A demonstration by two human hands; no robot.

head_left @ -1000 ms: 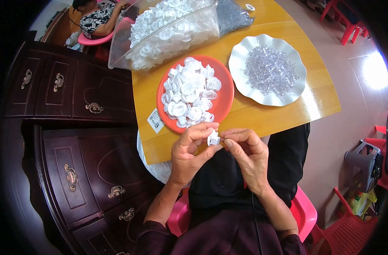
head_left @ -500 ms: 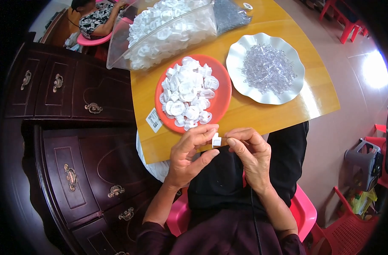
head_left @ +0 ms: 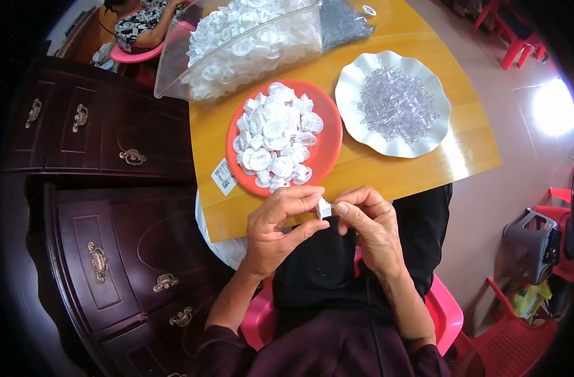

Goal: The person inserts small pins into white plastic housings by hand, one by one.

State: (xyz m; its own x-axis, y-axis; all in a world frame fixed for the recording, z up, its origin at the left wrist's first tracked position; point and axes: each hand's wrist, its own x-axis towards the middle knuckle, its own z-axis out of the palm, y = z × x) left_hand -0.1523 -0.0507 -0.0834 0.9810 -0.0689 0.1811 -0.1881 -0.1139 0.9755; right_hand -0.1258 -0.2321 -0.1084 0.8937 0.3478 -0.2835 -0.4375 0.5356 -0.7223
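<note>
My left hand [head_left: 276, 229] pinches a small white plastic part [head_left: 324, 208] between thumb and fingertips, just off the table's near edge. Close beside it, my right hand [head_left: 372, 229] is closed on a thin clear pin [head_left: 332, 205] whose end meets the part's right side. How far the pin sits inside the part is too small to tell. Beyond my hands, an orange-red plate [head_left: 328, 151] holds a heap of similar white round plastic parts [head_left: 274, 129]. To its right, a white wavy-rimmed plate [head_left: 353, 135] carries a pile of clear thin pins [head_left: 398, 103].
A clear plastic bin [head_left: 174, 75] full of white parts stands at the back left, next to a bag [head_left: 345, 25] of clear pieces. A label [head_left: 224, 177] lies on the yellow table [head_left: 375, 176]. Dark drawers [head_left: 117, 251] stand left; a person [head_left: 142, 28] sits behind.
The white part has turned and tilted between my fingers. My left thumb has closed up against it, and my right fingers have shifted slightly, with the pin still at its side.
</note>
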